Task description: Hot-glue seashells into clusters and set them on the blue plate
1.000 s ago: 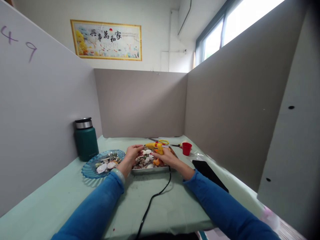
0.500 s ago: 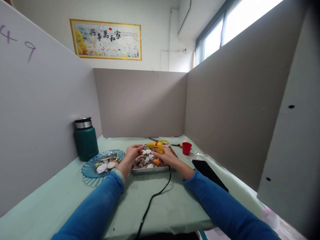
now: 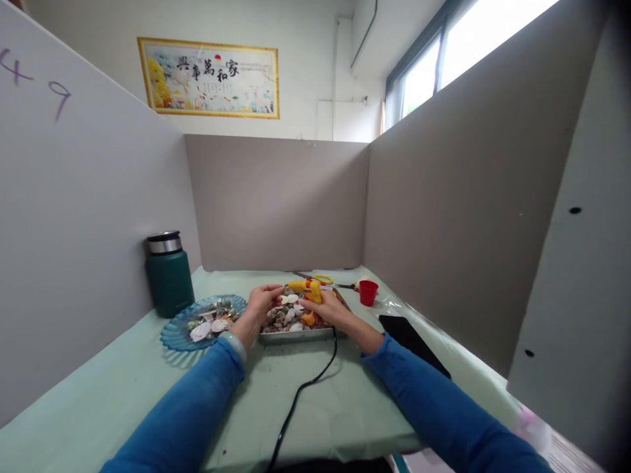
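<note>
One tool is up, as I see it: a yellow glue gun (image 3: 306, 289), wrapped in the worker's right hand (image 3: 332, 307) over the shell tray (image 3: 296, 337). Its barrel runs three-to-nine o'clock, nozzle at nine, close by the left hand (image 3: 259, 307), whose fingertips are pinched; what they hold, I can't tell.

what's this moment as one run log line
right hand: holds yellow hot-glue gun | left hand: fingertips near nozzle, grip unclear | below: shell-filled metal tray | left of tray: blue scalloped plate
</note>
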### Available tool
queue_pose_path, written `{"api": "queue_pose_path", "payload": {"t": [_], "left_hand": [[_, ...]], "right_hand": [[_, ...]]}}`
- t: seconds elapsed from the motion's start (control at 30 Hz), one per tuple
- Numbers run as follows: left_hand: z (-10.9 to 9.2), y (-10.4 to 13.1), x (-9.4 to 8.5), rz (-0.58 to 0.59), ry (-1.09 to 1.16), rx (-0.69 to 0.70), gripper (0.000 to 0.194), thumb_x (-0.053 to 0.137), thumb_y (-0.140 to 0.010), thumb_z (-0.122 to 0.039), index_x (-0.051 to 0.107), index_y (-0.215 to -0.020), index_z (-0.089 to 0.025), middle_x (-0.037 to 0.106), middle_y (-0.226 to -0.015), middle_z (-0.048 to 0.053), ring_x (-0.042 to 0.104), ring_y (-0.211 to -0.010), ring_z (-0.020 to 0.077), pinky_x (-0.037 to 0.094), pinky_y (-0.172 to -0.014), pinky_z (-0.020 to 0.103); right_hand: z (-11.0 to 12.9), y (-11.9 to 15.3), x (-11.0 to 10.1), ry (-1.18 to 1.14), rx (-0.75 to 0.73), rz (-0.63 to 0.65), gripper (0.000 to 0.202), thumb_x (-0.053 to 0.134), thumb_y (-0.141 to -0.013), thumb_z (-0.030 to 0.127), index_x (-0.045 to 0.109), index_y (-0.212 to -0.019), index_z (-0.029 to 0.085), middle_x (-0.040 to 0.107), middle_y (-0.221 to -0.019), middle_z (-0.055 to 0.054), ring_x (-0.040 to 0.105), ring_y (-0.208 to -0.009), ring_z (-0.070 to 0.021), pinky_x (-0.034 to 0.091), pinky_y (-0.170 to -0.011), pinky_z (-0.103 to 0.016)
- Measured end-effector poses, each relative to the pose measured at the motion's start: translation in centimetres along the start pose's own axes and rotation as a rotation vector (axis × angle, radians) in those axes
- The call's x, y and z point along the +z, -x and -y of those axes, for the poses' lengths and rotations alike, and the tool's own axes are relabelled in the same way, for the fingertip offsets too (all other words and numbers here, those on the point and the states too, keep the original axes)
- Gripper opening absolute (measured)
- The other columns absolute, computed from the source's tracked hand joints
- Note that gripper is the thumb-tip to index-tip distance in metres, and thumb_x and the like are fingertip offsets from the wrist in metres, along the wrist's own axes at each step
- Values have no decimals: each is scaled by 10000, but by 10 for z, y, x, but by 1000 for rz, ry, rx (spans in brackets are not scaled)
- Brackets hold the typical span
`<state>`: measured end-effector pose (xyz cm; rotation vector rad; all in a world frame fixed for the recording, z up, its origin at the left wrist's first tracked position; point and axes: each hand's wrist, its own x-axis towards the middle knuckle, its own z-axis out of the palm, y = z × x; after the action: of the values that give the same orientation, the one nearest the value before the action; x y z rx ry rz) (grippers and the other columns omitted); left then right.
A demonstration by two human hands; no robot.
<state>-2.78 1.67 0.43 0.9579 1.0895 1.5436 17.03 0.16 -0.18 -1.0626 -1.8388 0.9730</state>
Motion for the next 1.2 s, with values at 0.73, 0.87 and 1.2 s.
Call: {"api": "queue_pose_path", "payload": {"t": [0.73, 0.87, 1.2], "left_hand": [[-1, 1, 0, -9, 3, 7, 181, 787, -645, -28, 650, -742, -97, 627, -555, 15, 554, -444, 83, 491, -500, 204], [-1, 1, 0, -12, 3, 7, 198, 794, -644, -33, 645, -756, -99, 621, -544, 7, 549, -438, 82, 491, -495, 203], [1, -1, 0, -13, -17, 7, 168, 776, -661, -45, 656, -772, -87, 634, -563, 17, 558, -443, 90, 497, -505, 220]], "right_hand": [[-4, -2, 0, -7, -15, -11, 279, 671, -829, 409, 604, -735, 155, 532, -487, 21, 469, -415, -88, 357, -396, -187], [-3, -2, 0, -2, -20, -30, 298, 654, -836, 423, 605, -708, 159, 522, -462, 17, 456, -401, -91, 354, -388, -193], [-8, -4, 1, -23, -13, 11, 298, 684, -817, 427, 610, -722, 155, 552, -502, 7, 480, -414, -91, 377, -393, -193]]}}
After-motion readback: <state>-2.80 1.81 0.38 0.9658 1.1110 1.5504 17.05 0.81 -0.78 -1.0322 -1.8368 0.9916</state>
